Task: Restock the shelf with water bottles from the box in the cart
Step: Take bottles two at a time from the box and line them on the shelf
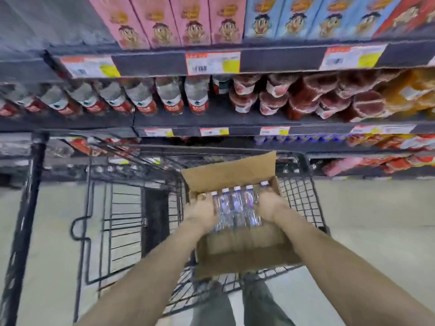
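Step in hand: pick-up from the box. Left hand [202,211] and right hand [270,205] clamp a row of water bottles [236,208] between them, one hand on each end of the row. The fingers look wrapped round the outer bottles, though motion blur hides the fingertips. About five white-capped bottles show, caps pointing toward the top of the frame.

Location: the bottles sit at or just above the far end of the open cardboard box [244,252], lower centre of the frame. Cannot tell whether they are clear of the box bottom. The far flap stands up. The box rests in the right part of the black wire cart [299,191].

Next move (judgement): lift the row clear of the flap, keep steady inward pressure so the middle bottles do not slip out, then carry it up to the shelf [211,118]. A row of blue-capped bottles [282,138] at centre right, just above the cart rim, looks the likely slot. Not certain.

Surroundings: shop aisle, pale floor [376,220]. Pink and blue cartons [211,20] line the top of the frame. Beneath them stand red-labelled bottles [169,95] at centre left and red jars [273,95] at centre right. Price tags [213,63] run along the shelf edges.
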The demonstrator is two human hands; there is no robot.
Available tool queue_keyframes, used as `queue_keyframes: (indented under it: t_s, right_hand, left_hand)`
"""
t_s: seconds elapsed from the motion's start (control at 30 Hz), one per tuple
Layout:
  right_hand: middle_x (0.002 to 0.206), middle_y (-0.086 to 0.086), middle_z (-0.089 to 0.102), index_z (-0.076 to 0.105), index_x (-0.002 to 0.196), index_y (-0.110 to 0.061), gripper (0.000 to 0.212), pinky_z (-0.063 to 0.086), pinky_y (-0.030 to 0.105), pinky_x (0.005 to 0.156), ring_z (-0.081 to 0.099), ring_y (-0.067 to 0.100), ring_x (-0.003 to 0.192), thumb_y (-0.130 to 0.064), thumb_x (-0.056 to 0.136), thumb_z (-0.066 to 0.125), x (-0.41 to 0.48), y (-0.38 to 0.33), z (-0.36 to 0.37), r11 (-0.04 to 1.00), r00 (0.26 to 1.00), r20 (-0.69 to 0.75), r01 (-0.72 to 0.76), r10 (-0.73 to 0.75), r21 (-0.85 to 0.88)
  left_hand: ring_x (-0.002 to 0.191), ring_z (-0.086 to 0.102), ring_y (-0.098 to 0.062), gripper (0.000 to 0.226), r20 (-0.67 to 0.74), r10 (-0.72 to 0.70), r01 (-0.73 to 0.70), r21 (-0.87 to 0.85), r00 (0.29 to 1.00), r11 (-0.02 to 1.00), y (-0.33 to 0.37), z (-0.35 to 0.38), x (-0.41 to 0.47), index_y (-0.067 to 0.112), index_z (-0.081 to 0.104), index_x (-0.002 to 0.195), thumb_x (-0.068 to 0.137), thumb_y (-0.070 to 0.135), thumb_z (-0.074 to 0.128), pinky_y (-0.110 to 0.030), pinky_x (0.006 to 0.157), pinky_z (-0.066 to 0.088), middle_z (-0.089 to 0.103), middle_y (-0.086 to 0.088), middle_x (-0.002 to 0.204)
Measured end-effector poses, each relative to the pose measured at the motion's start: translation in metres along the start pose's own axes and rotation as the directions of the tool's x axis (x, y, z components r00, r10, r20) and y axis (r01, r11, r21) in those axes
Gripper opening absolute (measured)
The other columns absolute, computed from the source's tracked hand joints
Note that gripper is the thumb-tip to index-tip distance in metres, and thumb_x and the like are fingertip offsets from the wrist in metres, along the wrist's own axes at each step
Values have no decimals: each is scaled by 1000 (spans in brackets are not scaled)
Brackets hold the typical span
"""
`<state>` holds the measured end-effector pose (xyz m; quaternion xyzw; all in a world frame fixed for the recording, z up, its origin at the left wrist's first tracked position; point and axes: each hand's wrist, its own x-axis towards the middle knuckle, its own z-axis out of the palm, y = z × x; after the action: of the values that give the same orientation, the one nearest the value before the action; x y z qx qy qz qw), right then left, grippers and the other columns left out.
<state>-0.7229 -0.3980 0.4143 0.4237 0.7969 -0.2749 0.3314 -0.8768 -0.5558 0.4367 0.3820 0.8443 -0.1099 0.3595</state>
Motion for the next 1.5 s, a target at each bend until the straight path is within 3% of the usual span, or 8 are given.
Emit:
queue_keyframes:
  t_s: [0.4, 0.53, 0.7, 0.87, 1.07, 1.3, 1.4, 1.5]
  right_hand:
    - [116, 15, 71, 54, 138, -14, 39, 58, 35, 79, 71, 28, 97, -26, 102, 59, 123, 34, 47, 979, 999, 44, -29, 20, 201]
    - [118, 18, 70, 61, 124, -5, 37, 57, 41, 89, 68, 35, 108, -35, 102, 58, 159, 30, 70, 987, 999, 23, -29, 25, 156]
    - [142, 17, 50, 57, 134, -8, 55, 45, 49, 109, 59, 34, 123, -48, 97, 61, 191, 33, 92, 995, 995, -31, -96, 97, 35]
    - [159, 15, 29, 48, 148, -11, 87, 26, 52, 118, 35, 36, 143, -68, 85, 66, 209, 26, 106, 968, 984, 53, -159, 172, -193]
    - [154, 15, 29, 43, 151, -11, 81, 28, 48, 114, 32, 36, 140, -49, 86, 74, 217, 20, 107, 951, 971, 55, -215, 233, -223]
    - [147, 12, 42, 40, 142, -9, 86, 26, 45, 115, 37, 34, 139, -31, 72, 85, 199, 27, 119, 962, 967, -99, -218, 236, 163]
    - [119, 9, 65, 41, 130, -13, 74, 42, 44, 104, 59, 34, 119, -26, 71, 83, 192, 32, 122, 927, 974, -111, -148, 196, 344]
    - [111, 6, 65, 42, 138, -13, 79, 55, 39, 89, 67, 32, 107, -15, 72, 85, 183, 31, 119, 837, 979, -76, -121, 190, 533]
  left_hand:
    - [127, 57, -32, 50, 177, -189, 213, -128, 966, 969, 25, 105, 95, 15, 39, 147, 104, 39, 49, -45, 102, 49, 58, -14, 137]
    - [140, 45, -38, 68, 159, -214, 237, -142, 964, 961, 30, 132, 130, 16, 22, 161, 105, 45, 46, -50, 110, 46, 43, -19, 155]
    - [134, 46, -37, 59, 10, -199, 197, -176, 980, 965, 27, 152, 170, 13, 39, 150, 103, 48, 46, -47, 102, 48, 44, -19, 147]
    - [131, 38, -40, 78, -4, -211, 211, -38, 977, 977, 25, 160, 204, 10, 49, 143, 96, 72, 38, -48, 108, 39, 40, -20, 140]
    - [132, 33, -39, 86, 82, -224, 223, 12, 971, 975, 27, 158, 222, 16, 58, 135, 86, 84, 37, -46, 109, 32, 36, -18, 141]
    - [143, 27, -39, 103, 165, -324, 356, -232, 931, 905, 33, 153, 222, 7, 51, 144, 72, 78, 67, -45, 120, 25, 29, -18, 154]
    - [145, 24, -39, 100, 163, -380, 413, -381, 911, 827, 37, 154, 213, 8, 52, 142, 68, 71, 76, -43, 123, 21, 26, -18, 156]
    - [139, 31, -36, 83, 87, -406, 386, -533, 910, 753, 41, 160, 198, 18, 60, 128, 62, 63, 83, -41, 120, 26, 36, -12, 146]
